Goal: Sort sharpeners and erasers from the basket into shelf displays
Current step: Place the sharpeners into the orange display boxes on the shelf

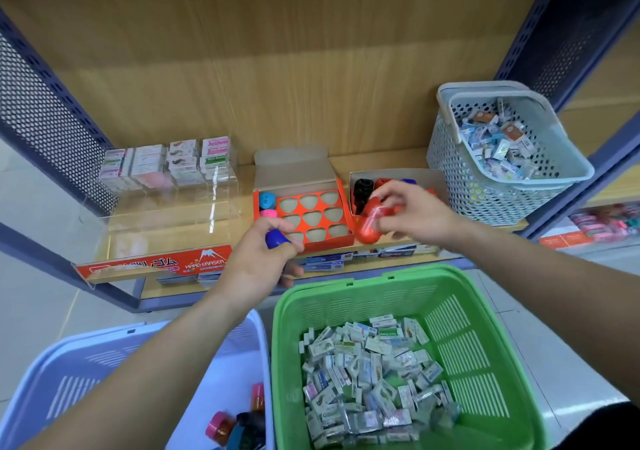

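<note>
A dark blue plastic sharpener [276, 238] sits in the curled fingers of the left hand [256, 269], at the front left corner of an orange cardboard display box [329, 243] on a wooden shelf [246, 186]. The box shows nine empty sockets and two filled, light blue and pink.

The right hand [415, 214] pinches a red translucent plastic sharpener [372, 221] just in front of a white open box [440, 179] of sharpeners.

To the left, a clear acrylic eraser display [156, 214] reads "HARD ERASER".

There are three baskets: a grey perforated basket [450, 172] of erasers on the shelf, a green plastic basket [287, 345] of erasers below, and a pale blue plastic basket [69, 363] holding sharpeners.

Erasers [367, 380] in basket [346, 297] (before shelf [246, 186])
</note>
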Action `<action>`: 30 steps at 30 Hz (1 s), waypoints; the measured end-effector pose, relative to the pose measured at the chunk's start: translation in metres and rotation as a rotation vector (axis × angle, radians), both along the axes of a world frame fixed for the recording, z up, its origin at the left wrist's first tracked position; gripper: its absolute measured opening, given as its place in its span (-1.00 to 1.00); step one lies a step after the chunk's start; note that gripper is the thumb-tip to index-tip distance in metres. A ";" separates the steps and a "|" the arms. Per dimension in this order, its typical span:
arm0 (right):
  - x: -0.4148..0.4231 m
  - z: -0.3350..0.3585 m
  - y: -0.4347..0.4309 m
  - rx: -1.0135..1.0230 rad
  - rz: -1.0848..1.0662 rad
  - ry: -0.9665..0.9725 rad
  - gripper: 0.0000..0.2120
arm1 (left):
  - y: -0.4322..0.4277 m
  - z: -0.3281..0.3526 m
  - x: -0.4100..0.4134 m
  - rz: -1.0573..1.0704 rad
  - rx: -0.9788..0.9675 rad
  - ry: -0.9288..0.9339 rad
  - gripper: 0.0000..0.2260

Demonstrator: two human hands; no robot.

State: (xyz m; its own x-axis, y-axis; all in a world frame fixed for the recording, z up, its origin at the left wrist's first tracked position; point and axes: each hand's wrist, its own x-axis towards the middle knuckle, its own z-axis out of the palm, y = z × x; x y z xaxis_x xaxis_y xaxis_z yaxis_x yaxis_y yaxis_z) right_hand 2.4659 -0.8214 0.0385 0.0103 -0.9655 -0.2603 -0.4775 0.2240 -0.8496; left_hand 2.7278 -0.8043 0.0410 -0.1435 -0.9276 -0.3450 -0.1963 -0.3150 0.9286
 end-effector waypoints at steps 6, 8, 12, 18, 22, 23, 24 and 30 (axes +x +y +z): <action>-0.061 -0.034 -0.051 -0.093 -0.108 0.321 -0.85 | -0.002 -0.012 -0.002 -0.091 0.076 -0.010 -0.68; -0.065 -0.044 -0.060 -0.139 -0.114 0.375 -0.81 | 0.000 -0.015 0.000 -0.127 0.068 -0.010 -0.67; -0.064 -0.063 -0.066 -0.144 -0.055 0.493 -0.72 | 0.001 -0.016 0.004 -0.198 0.107 -0.012 -0.62; -0.058 -0.075 -0.065 -0.144 -0.014 0.573 -0.78 | 0.000 -0.016 0.003 -0.211 0.052 -0.016 -0.71; -0.052 -0.073 -0.059 -0.141 -0.001 0.631 -0.74 | -0.002 -0.013 0.002 -0.157 -0.037 -0.014 -0.70; -0.048 -0.068 -0.056 -0.170 -0.004 0.665 -0.72 | -0.002 -0.012 0.002 -0.143 -0.052 -0.011 -0.70; -0.042 -0.061 -0.052 -0.210 -0.014 0.671 -0.71 | -0.002 -0.010 0.002 -0.130 -0.065 -0.001 -0.69; 0.040 0.009 -0.016 -0.150 0.193 -0.090 -0.86 | -0.002 0.003 0.000 0.006 -0.101 0.106 -0.69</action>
State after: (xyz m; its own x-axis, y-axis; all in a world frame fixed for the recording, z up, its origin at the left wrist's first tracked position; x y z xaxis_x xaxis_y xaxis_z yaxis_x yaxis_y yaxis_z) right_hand 2.5059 -0.8370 0.0470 0.2145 -0.9712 -0.1042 -0.4204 0.0045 -0.9073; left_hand 2.7279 -0.8058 0.0435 -0.1683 -0.9578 -0.2329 -0.0941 -0.2196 0.9710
